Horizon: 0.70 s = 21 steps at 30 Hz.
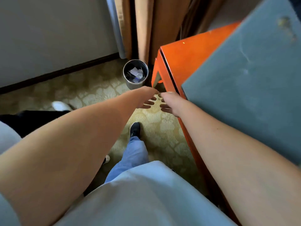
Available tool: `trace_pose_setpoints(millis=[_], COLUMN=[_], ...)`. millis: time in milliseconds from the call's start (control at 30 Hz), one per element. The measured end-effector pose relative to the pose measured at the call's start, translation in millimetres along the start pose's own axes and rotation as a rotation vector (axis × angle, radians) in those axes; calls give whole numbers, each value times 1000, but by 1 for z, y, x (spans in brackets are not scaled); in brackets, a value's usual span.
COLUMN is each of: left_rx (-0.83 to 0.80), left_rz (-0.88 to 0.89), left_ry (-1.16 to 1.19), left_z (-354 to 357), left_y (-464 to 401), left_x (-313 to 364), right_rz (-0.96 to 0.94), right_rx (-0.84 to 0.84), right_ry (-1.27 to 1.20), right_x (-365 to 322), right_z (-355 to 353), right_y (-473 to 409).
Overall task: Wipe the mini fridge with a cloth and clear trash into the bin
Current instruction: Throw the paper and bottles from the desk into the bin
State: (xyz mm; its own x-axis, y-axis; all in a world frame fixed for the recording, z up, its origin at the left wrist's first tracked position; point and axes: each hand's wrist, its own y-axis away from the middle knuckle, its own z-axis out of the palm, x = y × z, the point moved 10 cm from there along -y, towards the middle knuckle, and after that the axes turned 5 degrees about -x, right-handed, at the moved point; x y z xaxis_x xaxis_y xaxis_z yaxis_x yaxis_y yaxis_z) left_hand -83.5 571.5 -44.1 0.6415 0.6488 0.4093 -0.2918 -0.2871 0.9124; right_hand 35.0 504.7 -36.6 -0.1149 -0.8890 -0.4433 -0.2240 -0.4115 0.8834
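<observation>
The grey-blue top of the mini fridge (247, 88) fills the right side, dusty and smeared. It sits on an orange wooden cabinet (184, 53). A round metal bin (136, 74) stands on the carpet by the cabinet's corner, with clear plastic and paper trash inside. Both my arms reach forward and down. My left hand (147, 99) and my right hand (170, 102) hang side by side just in front of the bin, fingers loosely spread downward, nothing in them. No cloth is in view.
Brown curtains (143, 26) hang behind the bin, and a grey wall with a dark skirting board (57, 72) runs along the left. My foot in a black shoe (135, 129) stands on the patterned carpet. A white shoe (60, 106) lies at the left.
</observation>
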Motion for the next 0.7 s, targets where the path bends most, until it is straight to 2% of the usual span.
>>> trace_pose_setpoints(millis=[300, 400, 533, 700], left_rx=[-108, -144, -220, -318], left_rz=[13, 20, 0, -44], left_ry=[-236, -359, -513, -606], left_z=[194, 262, 345, 438], left_y=[79, 103, 111, 112], left_x=[-101, -125, -156, -172], right_rz=[41, 78, 114, 141], right_rx=[24, -20, -58, -1], right_ry=[-85, -116, -151, -283], right_x=[198, 259, 326, 395], right_z=[-80, -103, -134, -200], right_y=[109, 144, 177, 198])
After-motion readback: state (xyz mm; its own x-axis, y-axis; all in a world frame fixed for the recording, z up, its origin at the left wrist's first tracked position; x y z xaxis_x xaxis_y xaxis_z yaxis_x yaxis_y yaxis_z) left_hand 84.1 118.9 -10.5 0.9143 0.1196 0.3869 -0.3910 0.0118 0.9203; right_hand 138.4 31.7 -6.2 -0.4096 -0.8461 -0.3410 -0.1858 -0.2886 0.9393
